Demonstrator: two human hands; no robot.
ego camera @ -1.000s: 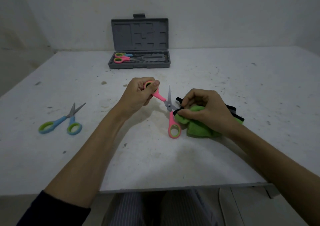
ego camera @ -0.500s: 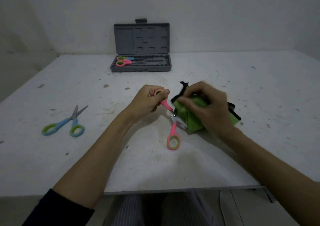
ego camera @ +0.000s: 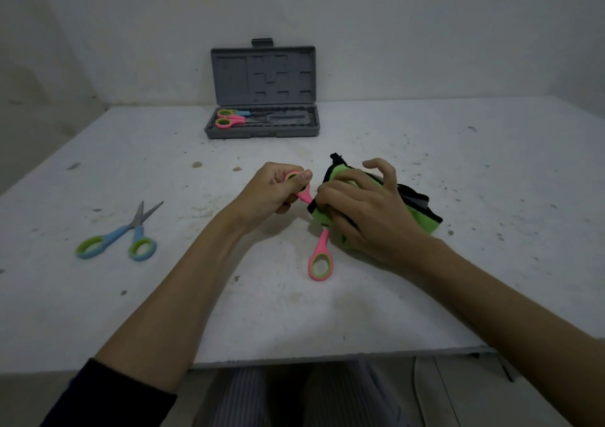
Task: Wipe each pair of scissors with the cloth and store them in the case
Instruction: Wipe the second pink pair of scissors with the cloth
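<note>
My left hand (ego camera: 274, 191) grips one pink handle loop of the pink scissors (ego camera: 320, 256), which are spread apart; the other loop rests on the table. My right hand (ego camera: 366, 210) presses the green cloth with black trim (ego camera: 422, 217) around the blades, which are hidden inside it. A blue pair of scissors (ego camera: 114, 236) lies at the left of the table, slightly apart. The grey case (ego camera: 262, 130) stands with its lid up at the back, holding two pairs of scissors (ego camera: 230, 118).
The white table (ego camera: 458, 164) is speckled with dirt and its front edge runs just above my striped trousers (ego camera: 294, 394). A pale wall rises right behind the case.
My right hand has moved the cloth from beside the pivot up over the blades and now wraps them. The left hand keeps its hold on the handle loop.
</note>
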